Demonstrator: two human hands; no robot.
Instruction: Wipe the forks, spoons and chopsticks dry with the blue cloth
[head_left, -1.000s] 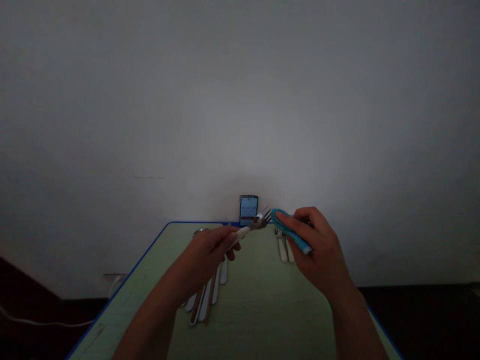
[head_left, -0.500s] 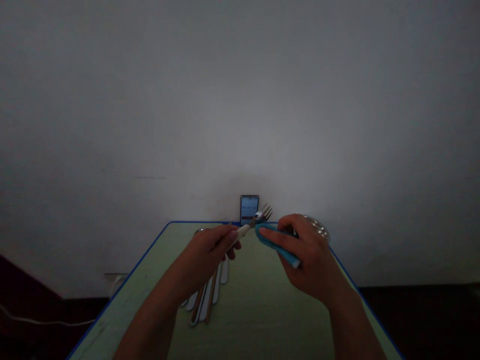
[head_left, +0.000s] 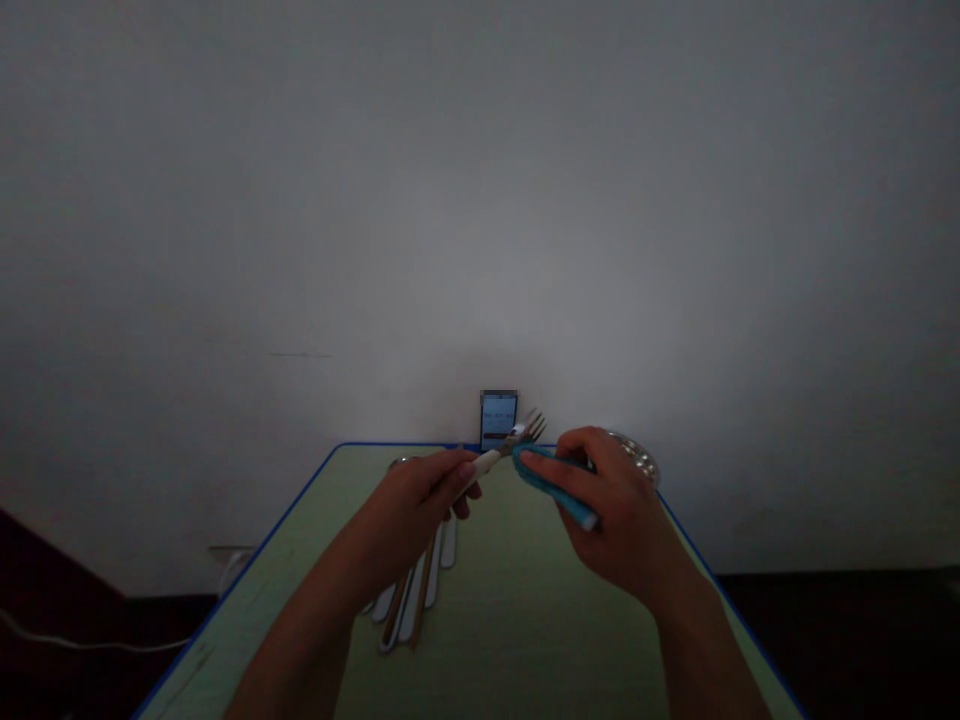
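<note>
My left hand (head_left: 424,492) is closed around the pale handle of a fork (head_left: 486,464), whose metal tines point up and away to the right. In my right hand (head_left: 611,500) a folded blue cloth (head_left: 555,487) is pinched, with the index finger stretched along it. The cloth's far end lies at the fork's neck, just below the tines; whether it presses on the metal I cannot tell. Under my left wrist several utensils with white and brown handles (head_left: 409,600) lie side by side, their far ends mostly hidden by the hand.
A phone (head_left: 499,418) with a lit screen stands upright against the wall at the back edge of the pale green, blue-rimmed table (head_left: 540,640). Behind my right hand is a shiny metal dish or rack (head_left: 637,458), partly covered. A white cable (head_left: 97,645) runs at lower left.
The blue cloth has tilted and shifted very slightly in my right hand, near the fork's neck. My left hand and the fork stay almost where they were.
</note>
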